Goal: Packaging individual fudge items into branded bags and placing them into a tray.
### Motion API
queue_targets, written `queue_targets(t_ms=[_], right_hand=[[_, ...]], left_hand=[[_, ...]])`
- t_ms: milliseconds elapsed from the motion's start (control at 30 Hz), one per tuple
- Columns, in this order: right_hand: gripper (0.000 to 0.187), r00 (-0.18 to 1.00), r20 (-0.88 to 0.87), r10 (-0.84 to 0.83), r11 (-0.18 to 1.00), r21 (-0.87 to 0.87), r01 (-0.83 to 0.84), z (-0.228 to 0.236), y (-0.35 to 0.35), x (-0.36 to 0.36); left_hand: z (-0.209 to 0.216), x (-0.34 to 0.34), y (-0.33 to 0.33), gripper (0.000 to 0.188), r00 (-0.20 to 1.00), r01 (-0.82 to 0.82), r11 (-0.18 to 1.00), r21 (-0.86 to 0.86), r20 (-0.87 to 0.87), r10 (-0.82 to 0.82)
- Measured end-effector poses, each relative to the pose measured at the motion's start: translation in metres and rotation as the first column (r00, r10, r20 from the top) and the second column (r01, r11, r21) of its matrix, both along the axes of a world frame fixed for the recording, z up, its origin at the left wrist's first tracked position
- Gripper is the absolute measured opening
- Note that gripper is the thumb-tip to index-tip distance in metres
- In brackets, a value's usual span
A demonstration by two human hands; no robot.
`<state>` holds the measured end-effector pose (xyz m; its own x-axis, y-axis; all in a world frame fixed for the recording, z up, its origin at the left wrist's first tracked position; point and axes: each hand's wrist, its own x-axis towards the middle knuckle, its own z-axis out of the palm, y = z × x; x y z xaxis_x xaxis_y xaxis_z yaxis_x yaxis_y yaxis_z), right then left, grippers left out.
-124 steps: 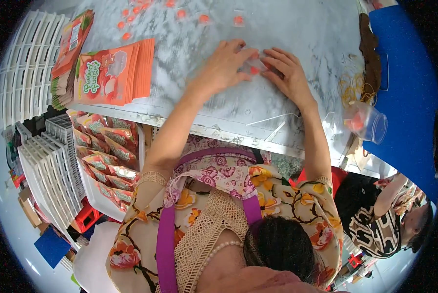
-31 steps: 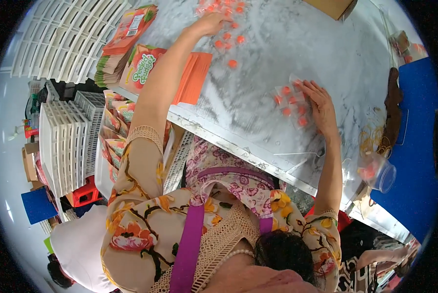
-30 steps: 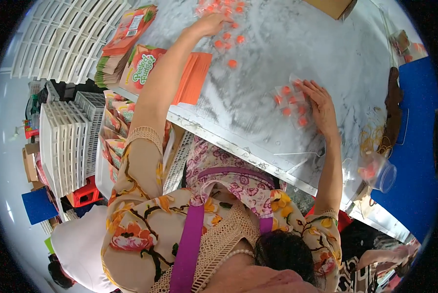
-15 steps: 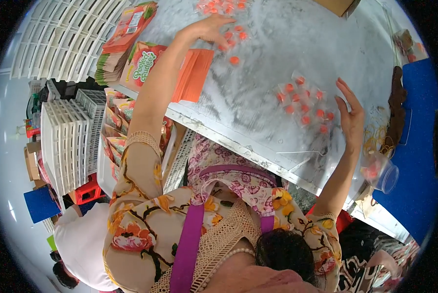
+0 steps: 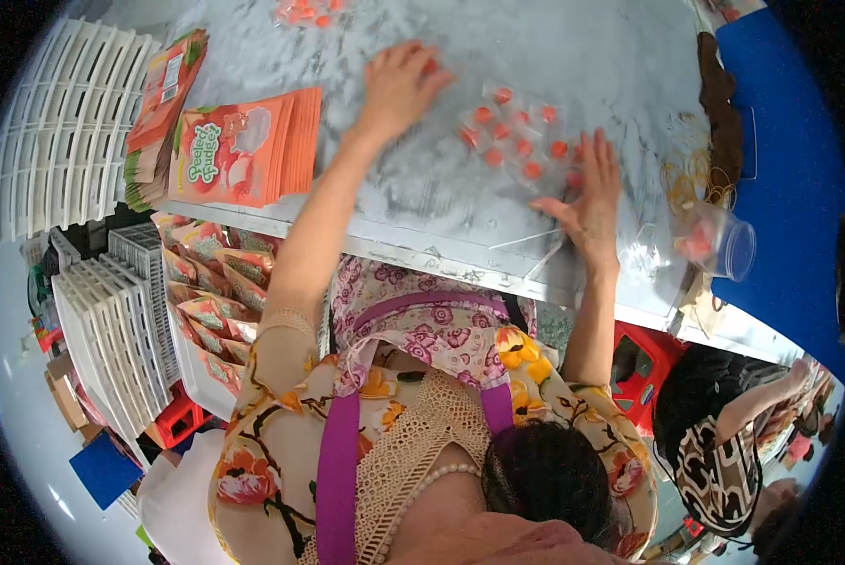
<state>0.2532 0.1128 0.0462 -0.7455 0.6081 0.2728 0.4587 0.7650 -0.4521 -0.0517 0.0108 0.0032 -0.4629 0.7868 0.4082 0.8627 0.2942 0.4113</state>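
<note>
Small clear packets [image 5: 524, 148], each with a round red-orange piece inside, lie in a loose cluster on the grey tabletop [image 5: 629, 56]. At the cluster's right edge my right hand [image 5: 594, 202] rests with fingers stretched out and thumb apart, touching the outermost packets. My left hand [image 5: 399, 89] is palm down on the table, up and left of the cluster, fingers spread and slightly bent. A bit of red-orange shows at its fingertips; what lies under the palm is hidden. More such packets [image 5: 311, 11] sit at the far edge of view.
Flat orange printed pouches [image 5: 243, 146] are stacked at the table's left, beside another pouch stack [image 5: 163, 104]. Filled pouches [image 5: 220, 292] fill a white bin below. White crates [image 5: 64, 113] stand left. On the right are rubber bands [image 5: 691, 184], a clear plastic cup [image 5: 724, 247] and a blue panel [image 5: 789, 169].
My left hand has come from the far packets toward the near cluster; the loose packets by it are now mostly out of sight. My right hand has closed in on the cluster. The view has shifted.
</note>
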Motion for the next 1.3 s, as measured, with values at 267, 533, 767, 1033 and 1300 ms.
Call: queue_targets(t_ms=[267,533,767,1033,1300], right_hand=[[0.117,0.984,-0.122,0.128,0.992,0.012,-0.128,-0.016,0.004,-0.056],[0.101,0.956,-0.219,0.195,0.971,-0.092,-0.219,-0.014,-0.003,-0.088],[0.057,0.936,-0.213,0.28,0.955,-0.032,-0.294,-0.008,-0.009,-0.103],[0.022,0.983,-0.149,0.107,0.981,0.18,-0.08,-0.005,-0.023,-0.109],[0.018,0.937,-0.343,0.07,0.871,-0.436,-0.225,-0.004,0.012,-0.11]], left_hand=[[0.003,0.081,0.039,0.031,0.976,0.207,0.972,0.115,0.04,-0.212],[0.031,0.097,0.042,0.053,0.334,0.072,0.931,0.357,0.871,-0.359],[0.055,0.087,0.02,0.066,-0.245,-0.188,0.909,0.373,0.878,-0.411],[0.083,0.047,-0.062,0.034,0.914,-0.169,0.924,0.343,0.406,0.016],[0.061,-0.001,-0.2,0.031,0.796,-0.588,0.804,-0.081,-0.234,0.558]])
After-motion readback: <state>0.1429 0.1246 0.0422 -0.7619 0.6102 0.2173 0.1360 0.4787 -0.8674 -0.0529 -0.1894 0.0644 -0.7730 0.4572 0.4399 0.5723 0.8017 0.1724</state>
